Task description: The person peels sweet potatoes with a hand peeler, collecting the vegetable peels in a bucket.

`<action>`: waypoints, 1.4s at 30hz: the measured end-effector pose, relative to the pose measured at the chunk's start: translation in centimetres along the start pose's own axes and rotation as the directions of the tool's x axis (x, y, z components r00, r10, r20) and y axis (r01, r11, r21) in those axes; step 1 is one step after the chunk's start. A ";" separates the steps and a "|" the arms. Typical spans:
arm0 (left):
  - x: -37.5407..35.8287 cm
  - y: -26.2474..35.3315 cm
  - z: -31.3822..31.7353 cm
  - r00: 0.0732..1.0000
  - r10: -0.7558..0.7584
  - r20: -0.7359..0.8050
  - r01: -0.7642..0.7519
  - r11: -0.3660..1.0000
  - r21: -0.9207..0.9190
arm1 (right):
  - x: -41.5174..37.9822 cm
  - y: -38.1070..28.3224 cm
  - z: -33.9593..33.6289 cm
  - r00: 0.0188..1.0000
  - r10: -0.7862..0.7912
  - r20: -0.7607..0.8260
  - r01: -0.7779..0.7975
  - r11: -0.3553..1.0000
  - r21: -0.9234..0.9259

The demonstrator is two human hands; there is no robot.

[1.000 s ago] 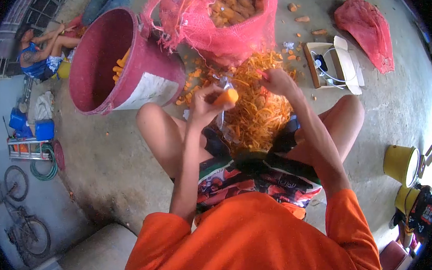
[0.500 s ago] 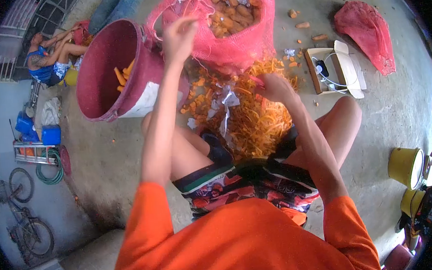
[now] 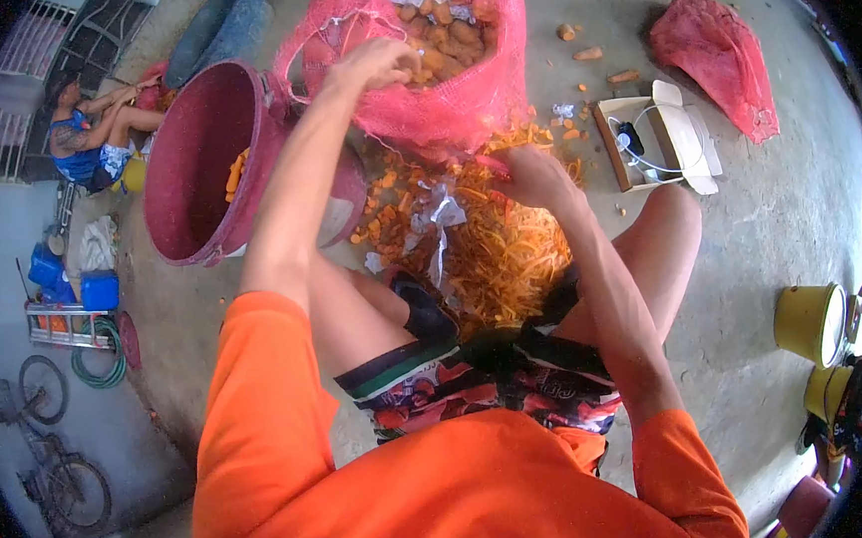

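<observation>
My left hand [image 3: 375, 65] is over the near left side of a pink mesh sack [image 3: 410, 110], fingers loosely curled and nothing visible in them. Inside the sack's open mouth lie unpeeled carrots [image 3: 455, 45] and scraps of white paper. Low in front of the sack, my right hand [image 3: 532, 176] is closed around a red peeler [image 3: 492, 166]; its blade is hard to make out. Below that hand, between my legs, spreads a heap of orange peel strips [image 3: 510, 248], with torn white paper [image 3: 437, 214] on its left part.
A large maroon tub [image 3: 180, 177] holding some peeled carrots leans left of the sack. To the right are an open cardboard box [image 3: 632, 145] with a white cable, another pink sack [image 3: 721, 59] and yellow buckets [image 3: 810, 325]. Another person [image 3: 92, 138] sits far left.
My left hand has moved closer to the sack's opening. My right hand stays low by the peelings with the red peeler. The whole view has shifted slightly.
</observation>
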State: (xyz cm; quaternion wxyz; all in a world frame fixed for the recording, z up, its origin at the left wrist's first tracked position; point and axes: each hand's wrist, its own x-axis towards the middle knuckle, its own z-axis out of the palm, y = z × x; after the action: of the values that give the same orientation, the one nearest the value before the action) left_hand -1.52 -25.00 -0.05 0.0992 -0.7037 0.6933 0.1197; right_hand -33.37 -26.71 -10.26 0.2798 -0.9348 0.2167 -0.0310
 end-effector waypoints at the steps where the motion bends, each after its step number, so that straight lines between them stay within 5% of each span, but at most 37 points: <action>1: -0.9 -0.4 -0.3 0.996 0.001 -0.085 -0.015 0.987 -0.158 | 0.0 0.0 -0.3 1.000 -0.017 -0.002 0.017 0.999 -0.050; 3: -3.1 -1.8 -0.5 0.958 0.024 -0.285 -0.126 0.930 -0.346 | -0.2 -0.5 -0.8 0.997 -0.054 -0.054 0.053 0.998 -0.015; 9: -5.4 -3.8 0.2 0.931 -0.209 -0.300 0.026 0.856 -0.517 | 1.1 -0.4 0.2 0.999 -0.021 -0.033 0.021 1.000 0.005; 10: -5.2 -3.6 0.2 0.931 -0.208 -0.301 0.023 0.855 -0.518 | 1.1 -0.4 0.2 1.000 0.002 0.016 -0.001 0.999 -0.034; 13: -4.9 -0.4 1.5 0.853 -0.196 -0.484 0.171 0.981 -0.096 | 0.7 -0.8 0.1 0.999 -0.007 0.042 0.009 0.999 -0.047; 16: -3.8 -0.5 2.2 0.837 -0.359 -0.414 0.289 0.931 -0.222 | 0.6 -0.9 -0.1 0.998 -0.054 -0.019 0.054 0.999 -0.003; 22: -7.1 -2.0 -0.6 0.759 -0.414 -0.503 0.297 0.907 -0.299 | 0.9 -0.3 -0.5 0.998 -0.040 -0.057 0.040 0.999 0.004; 25: -11.6 -2.4 -5.5 0.685 -0.355 -0.636 0.044 0.892 -0.450 | 0.9 0.1 0.0 0.999 -0.035 -0.018 0.035 0.999 -0.012; 28: -15.7 -1.1 -8.7 0.542 -0.460 -0.703 -0.334 0.650 -0.683 | 1.1 -0.2 0.0 0.995 -0.077 -0.064 0.079 0.997 0.025; 30: -15.5 1.6 -7.0 0.494 -0.598 -0.632 -0.492 0.407 -0.770 | 1.6 0.1 0.7 0.994 -0.102 -0.032 0.102 0.995 -0.001; 32: -14.3 5.3 -1.6 0.707 -0.572 -0.416 -0.584 -0.139 -0.800 | 1.3 -1.3 0.1 0.996 -0.084 0.008 0.083 0.994 0.071; 34: -13.6 8.6 3.9 0.749 -0.554 -0.364 -0.521 -0.152 -0.840 | 1.1 -0.7 -0.3 0.999 -0.046 0.018 0.044 0.996 0.081; 37: -13.9 12.6 12.3 0.803 -0.594 -0.044 -0.246 -0.263 -0.933 | 0.1 -0.8 0.0 0.996 -0.024 -0.088 0.029 0.998 0.064; 42: -13.7 17.2 19.8 0.691 -0.712 0.124 0.168 -0.009 -0.986 | -1.4 -1.7 3.9 0.967 -0.154 -0.204 0.164 0.986 0.033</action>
State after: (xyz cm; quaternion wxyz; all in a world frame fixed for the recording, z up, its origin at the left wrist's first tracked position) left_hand -19.49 -6.22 -14.27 -0.4871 -0.7874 0.1795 0.3326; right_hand -33.29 -22.83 -12.56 0.2762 -0.9340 0.1672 -0.1527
